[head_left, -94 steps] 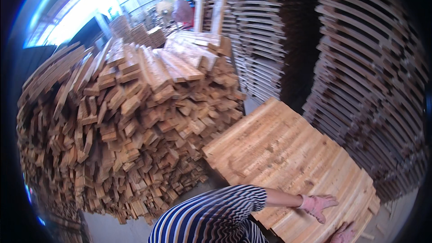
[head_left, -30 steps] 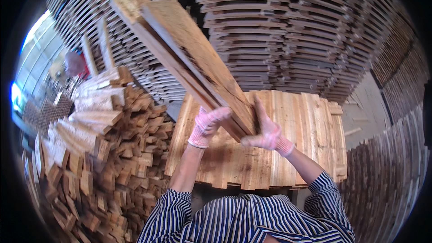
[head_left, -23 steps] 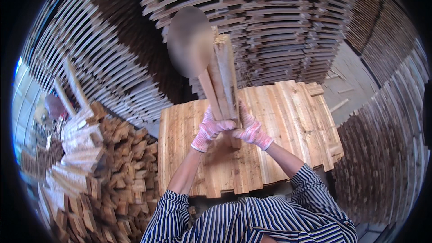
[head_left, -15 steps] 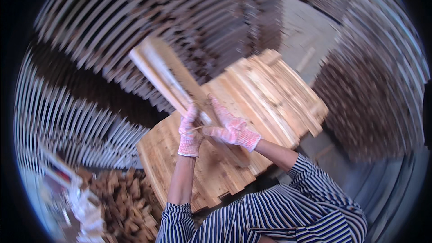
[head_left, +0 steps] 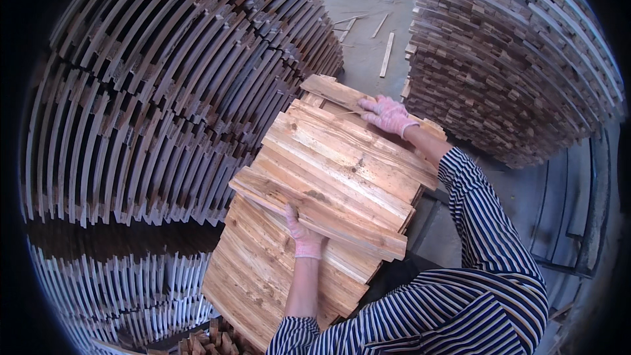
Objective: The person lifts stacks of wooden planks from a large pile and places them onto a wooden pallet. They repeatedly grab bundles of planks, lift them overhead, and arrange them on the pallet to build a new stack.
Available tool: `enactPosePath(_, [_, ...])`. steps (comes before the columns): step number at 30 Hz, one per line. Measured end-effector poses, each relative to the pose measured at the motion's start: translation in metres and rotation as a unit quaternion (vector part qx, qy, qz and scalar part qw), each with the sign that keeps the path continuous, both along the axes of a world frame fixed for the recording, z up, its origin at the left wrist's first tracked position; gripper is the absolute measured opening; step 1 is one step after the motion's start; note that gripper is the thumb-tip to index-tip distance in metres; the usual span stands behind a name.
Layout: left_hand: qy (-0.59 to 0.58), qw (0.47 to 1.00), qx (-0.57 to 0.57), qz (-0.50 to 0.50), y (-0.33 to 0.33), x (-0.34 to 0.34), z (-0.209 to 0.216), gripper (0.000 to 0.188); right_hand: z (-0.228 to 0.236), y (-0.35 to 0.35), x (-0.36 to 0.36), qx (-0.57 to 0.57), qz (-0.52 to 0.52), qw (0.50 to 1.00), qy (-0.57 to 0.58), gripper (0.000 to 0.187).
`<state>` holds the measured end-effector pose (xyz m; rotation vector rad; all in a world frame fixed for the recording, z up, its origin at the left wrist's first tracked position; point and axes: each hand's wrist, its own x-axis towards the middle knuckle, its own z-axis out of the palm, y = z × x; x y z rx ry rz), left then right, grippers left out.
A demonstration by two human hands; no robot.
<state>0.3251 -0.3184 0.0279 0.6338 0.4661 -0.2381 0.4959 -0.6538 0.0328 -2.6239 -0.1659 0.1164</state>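
Note:
My left hand point(head_left: 304, 236), in a pink knit glove, is closed on a wooden plank point(head_left: 355, 223). Its thumb lies over the top edge and its other fingers are hidden below. This plank lies slantwise across a stack of pale planks point(head_left: 263, 266). At the far end of the stack, my right hand point(head_left: 389, 117), gloved alike, grips another plank point(head_left: 328, 91), its fingers reaching over the wood. A thin sliver point(head_left: 347, 113) sticks out beside the right fingers; whether they pinch it I cannot tell.
Tall piles of layered boards rise on the left point(head_left: 138, 105) and on the right point(head_left: 499, 46). Loose strips of wood point(head_left: 387, 54) lie on the grey floor beyond the stack. Short wood pieces point(head_left: 213, 338) are heaped at the lower left. Dark rails point(head_left: 585, 210) run along the right.
My hands were together at a long piece of wood raised over the stack. They have parted: the left now holds a plank low across the stack, the right has moved to the far end.

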Motion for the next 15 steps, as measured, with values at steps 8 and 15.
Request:
enactPosePath(8, [-0.042, 0.995, -0.079, -0.038, -0.001, 0.030, -0.006, 0.087, 0.046, 0.085, -0.052, -0.084, 0.082, 0.982, -0.150, 0.073])
enactPosePath(15, [-0.053, 0.998, 0.032, -0.016, -0.055, 0.054, 0.025, 0.108, 0.094, 0.105, -0.093, 0.179, 0.151, 0.966, 0.107, 0.088])
